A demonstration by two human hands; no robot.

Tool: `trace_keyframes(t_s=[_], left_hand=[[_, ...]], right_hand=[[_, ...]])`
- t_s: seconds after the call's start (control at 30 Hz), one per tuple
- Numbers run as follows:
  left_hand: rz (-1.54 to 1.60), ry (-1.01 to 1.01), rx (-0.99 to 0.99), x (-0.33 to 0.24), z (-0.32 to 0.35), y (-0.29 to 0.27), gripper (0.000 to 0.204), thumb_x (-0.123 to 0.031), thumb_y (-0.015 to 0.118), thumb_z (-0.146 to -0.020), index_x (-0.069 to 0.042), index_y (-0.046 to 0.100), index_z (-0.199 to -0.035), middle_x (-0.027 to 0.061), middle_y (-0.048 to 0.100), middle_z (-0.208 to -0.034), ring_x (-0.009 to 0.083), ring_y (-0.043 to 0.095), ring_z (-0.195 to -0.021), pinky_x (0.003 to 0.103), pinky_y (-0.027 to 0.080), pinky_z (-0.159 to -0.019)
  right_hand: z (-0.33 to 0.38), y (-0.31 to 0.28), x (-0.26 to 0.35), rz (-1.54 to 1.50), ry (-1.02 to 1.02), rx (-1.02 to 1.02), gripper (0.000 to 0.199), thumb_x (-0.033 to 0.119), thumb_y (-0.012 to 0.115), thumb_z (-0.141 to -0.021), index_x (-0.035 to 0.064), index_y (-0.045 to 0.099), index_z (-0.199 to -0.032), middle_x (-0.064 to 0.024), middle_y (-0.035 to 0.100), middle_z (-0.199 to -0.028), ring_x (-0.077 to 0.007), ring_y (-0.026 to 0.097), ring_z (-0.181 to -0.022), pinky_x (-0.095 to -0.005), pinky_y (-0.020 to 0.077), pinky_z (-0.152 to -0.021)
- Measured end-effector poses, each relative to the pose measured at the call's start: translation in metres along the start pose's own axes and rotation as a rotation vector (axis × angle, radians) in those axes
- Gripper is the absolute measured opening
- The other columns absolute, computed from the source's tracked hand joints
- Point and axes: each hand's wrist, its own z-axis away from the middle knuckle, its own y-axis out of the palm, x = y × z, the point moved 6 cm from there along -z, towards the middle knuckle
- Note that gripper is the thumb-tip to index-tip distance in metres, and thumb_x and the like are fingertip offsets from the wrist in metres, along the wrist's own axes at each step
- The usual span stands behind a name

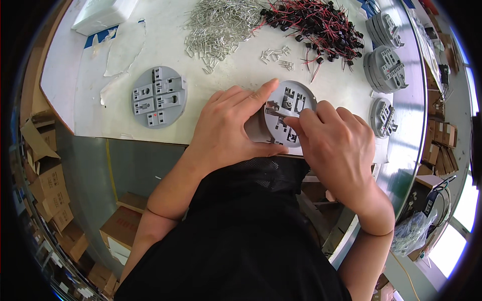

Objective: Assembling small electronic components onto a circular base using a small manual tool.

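At the table's near edge, a round grey plastic disc (302, 91) with cut-out slots and small raised fittings stands tilted up. My left hand (226, 120) grips it along its left side, forefinger at the upper rim and thumb at the lower rim. My right hand (337, 138) is closed over the disc's right part, its fingertips pinched at the middle. From that pinch a thin, dark metal piece (275, 113) reaches left across the disc's face; its exact kind is unclear. The right fingers hide part of the slots.
A similar grey disc (159, 98) with raised blocks lies at left. Beyond my hands are a pile of bent metal clips (218, 27), a few loose clips (276, 53), and black parts with red wires (321, 27). Stacked grey discs (384, 69) line the right side.
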Motion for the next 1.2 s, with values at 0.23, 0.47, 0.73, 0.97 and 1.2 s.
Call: trace_keyframes(t_s=[0.23,0.47,0.73,0.97,1.2], left_hand=[[0.004,-0.001,0.002,0.0,0.0,0.001,0.108,-0.054,0.096,-0.064,-0.005,0.059,-0.154,0.0058,0.068,-0.091,0.0271,0.067,-0.09,0.042,0.053,-0.09],[-0.006,-0.021,0.039,0.001,-0.002,-0.001,0.103,-0.045,0.097,-0.067,-0.008,0.058,-0.155,0.0074,0.072,-0.097,0.0288,0.068,-0.095,0.042,0.053,-0.092],[0.232,-0.1,0.106,0.007,-0.004,-0.01,0.065,-0.003,0.083,-0.081,-0.004,0.064,-0.144,0.0138,0.071,-0.106,0.029,0.07,-0.095,0.041,0.055,-0.087],[0.169,0.007,0.076,-0.027,-0.016,-0.006,0.033,0.004,0.076,-0.089,-0.003,0.074,-0.121,0.0094,0.059,-0.09,0.0225,0.06,-0.077,0.031,0.049,-0.069],[0.293,-0.073,-0.013,0.005,-0.009,-0.004,0.025,-0.003,0.079,-0.095,-0.005,0.079,-0.12,0.008,0.064,-0.094,0.017,0.062,-0.079,0.029,0.051,-0.069]], right_hand=[[0.0,0.003,0.0,0.005,-0.021,0.031,0.03,0.029,0.079,-0.095,0.0125,0.061,-0.076,-0.0024,0.057,-0.073,-0.0219,0.062,-0.062,-0.0381,0.0482,-0.054],[0.003,0.014,-0.012,-0.118,0.031,0.185,0.032,0.028,0.075,-0.099,0.0078,0.061,-0.078,-0.0053,0.064,-0.078,-0.0284,0.067,-0.067,-0.0438,0.0496,-0.057],[0.037,0.029,-0.027,-0.862,0.101,-0.18,0.041,0.035,0.087,-0.087,0.0063,0.07,-0.11,-0.0137,0.07,-0.09,-0.0343,0.071,-0.075,-0.0444,0.0573,-0.068],[0.079,0.014,-0.035,-0.469,0.21,-0.598,0.043,0.02,0.089,-0.088,0.004,0.07,-0.123,-0.0067,0.072,-0.093,-0.014,0.066,-0.069,-0.0286,0.0519,-0.062],[0.275,0.023,-0.419,-0.443,1.21,-0.951,0.035,0.028,0.071,-0.105,0.0022,0.077,-0.128,-0.0024,0.07,-0.086,-0.0099,0.059,-0.07,-0.0272,0.0481,-0.066]])
